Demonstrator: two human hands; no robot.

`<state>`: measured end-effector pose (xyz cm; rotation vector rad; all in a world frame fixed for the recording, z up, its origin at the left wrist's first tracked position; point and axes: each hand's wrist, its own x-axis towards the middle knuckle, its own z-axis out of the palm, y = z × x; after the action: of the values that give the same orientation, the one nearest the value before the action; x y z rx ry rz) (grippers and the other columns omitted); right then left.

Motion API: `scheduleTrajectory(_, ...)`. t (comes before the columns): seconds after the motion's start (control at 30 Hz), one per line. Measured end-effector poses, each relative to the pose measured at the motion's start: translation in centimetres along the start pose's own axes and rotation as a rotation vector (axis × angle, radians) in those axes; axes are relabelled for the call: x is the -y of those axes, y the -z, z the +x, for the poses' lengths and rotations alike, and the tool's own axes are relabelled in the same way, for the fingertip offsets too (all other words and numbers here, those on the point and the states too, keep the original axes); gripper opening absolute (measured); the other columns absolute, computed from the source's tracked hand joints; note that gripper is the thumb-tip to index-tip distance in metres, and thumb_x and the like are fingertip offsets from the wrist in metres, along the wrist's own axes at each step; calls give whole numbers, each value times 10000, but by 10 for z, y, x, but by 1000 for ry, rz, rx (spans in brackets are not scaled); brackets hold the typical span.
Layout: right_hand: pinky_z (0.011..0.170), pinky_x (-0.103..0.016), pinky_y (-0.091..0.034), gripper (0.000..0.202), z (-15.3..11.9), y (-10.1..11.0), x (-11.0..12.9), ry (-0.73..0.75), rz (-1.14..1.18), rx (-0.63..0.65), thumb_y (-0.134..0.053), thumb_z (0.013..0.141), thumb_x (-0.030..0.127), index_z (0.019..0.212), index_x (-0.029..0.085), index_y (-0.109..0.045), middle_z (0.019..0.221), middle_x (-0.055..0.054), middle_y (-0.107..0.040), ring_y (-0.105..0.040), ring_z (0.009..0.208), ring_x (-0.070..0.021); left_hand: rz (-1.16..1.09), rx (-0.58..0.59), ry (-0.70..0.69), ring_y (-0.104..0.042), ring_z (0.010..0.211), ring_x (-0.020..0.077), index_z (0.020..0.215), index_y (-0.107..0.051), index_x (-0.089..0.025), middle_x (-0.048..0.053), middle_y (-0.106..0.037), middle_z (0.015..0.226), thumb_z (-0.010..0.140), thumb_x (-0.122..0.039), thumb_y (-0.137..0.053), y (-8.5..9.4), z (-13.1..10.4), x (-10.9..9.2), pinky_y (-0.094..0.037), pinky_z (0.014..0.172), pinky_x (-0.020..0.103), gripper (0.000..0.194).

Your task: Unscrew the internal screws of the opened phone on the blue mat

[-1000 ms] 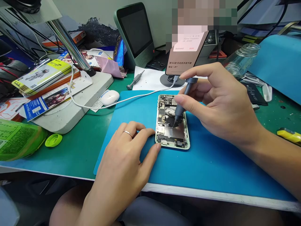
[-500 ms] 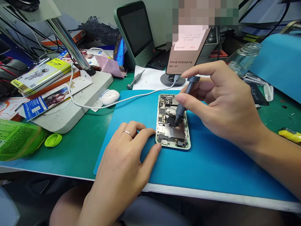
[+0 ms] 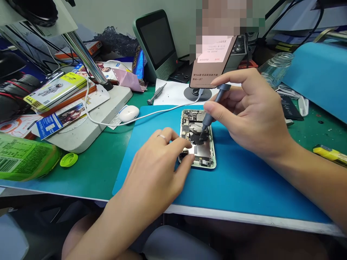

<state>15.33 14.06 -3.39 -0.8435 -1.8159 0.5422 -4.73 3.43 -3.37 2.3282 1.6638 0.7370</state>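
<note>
An opened smartphone [image 3: 203, 150] lies face up on a blue mat [image 3: 244, 187], with its circuit boards and a silvery inner plate exposed. My right hand [image 3: 252, 112] grips a dark grey screwdriver [image 3: 208, 117] between thumb and fingers. Its tip points down at the black area in the middle of the phone; whether it touches cannot be told. Over the phone's lower left edge reaches my left hand [image 3: 159, 162], ringed on one finger. Its thumb and index finger are apart, with nothing visible between them.
A second screwdriver [image 3: 156, 94] rests on white paper behind the mat. A lit phone [image 3: 207, 77] stands on a round holder with a white cable [image 3: 159, 111]. Left are a white earbud case [image 3: 128, 113], a lamp base [image 3: 81, 139] and a green bottle [image 3: 27, 157]. A yellow cutter [image 3: 329, 153] lies right.
My left hand has moved right and up, from the phone's lower left side to over its inside. My right hand still holds the screwdriver at the phone's middle. The view has shifted slightly.
</note>
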Motion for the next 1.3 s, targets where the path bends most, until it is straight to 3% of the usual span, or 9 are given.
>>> scheduleTrajectory(0.1, 617, -373, -594, 305, 4, 2, -4, 3, 20, -26, -841, 873, 318, 1122, 323, -665, 870, 17, -704, -688, 672, -200, 70, 89, -8, -650, 894, 244, 951, -773, -230, 33, -682, 953, 990, -203, -679, -2, 22, -9, -495, 695, 378, 105)
scheduleTrajectory(0.2, 563, -356, -552, 299, 6, 4, -7, 18, 24, -41, -835, 877, 320, 1111, 313, -649, 765, 43, -671, -665, 610, -191, 134, 150, -13, -673, 953, 261, 924, -769, -214, 48, -703, 982, 995, -176, -658, -3, 36, -16, -524, 747, 388, 137)
scheduleTrajectory(0.6, 607, -344, -527, 286, 7, 4, -13, 21, 39, -13, -783, 921, 326, 1142, 303, -603, 723, 66, -611, -633, 617, -174, 146, 198, 23, -663, 964, 249, 867, -712, -186, 49, -702, 977, 1021, -134, -625, 0, 43, -19, -480, 773, 354, 184)
scheduleTrajectory(0.83, 635, -333, -524, 280, 6, 6, -10, 27, -20, 3, -742, 928, 232, 1164, 258, -594, 734, 61, -605, -620, 621, -157, -114, 135, 114, -629, 912, 201, 879, -671, -214, -6, -673, 955, 1040, -205, -626, 18, 20, -8, -418, 757, 324, 167)
scheduleTrajectory(1.0, 673, -353, -539, 278, 6, 7, -9, 3, -40, 24, -732, 946, 244, 1187, 254, -593, 754, 50, -613, -613, 633, -160, -167, 169, 187, -616, 909, 195, 899, -707, -222, -14, -683, 971, 1044, -249, -632, 14, 4, 0, -400, 759, 334, 165)
scheduleTrajectory(1.3, 668, -378, -546, 296, 8, 6, -12, -30, -29, 11, -750, 943, 262, 1186, 269, -581, 764, 50, -623, -637, 634, -176, -186, 135, 182, -617, 904, 178, 900, -729, -241, -30, -692, 956, 1027, -236, -656, 13, 5, 5, -403, 763, 323, 147)
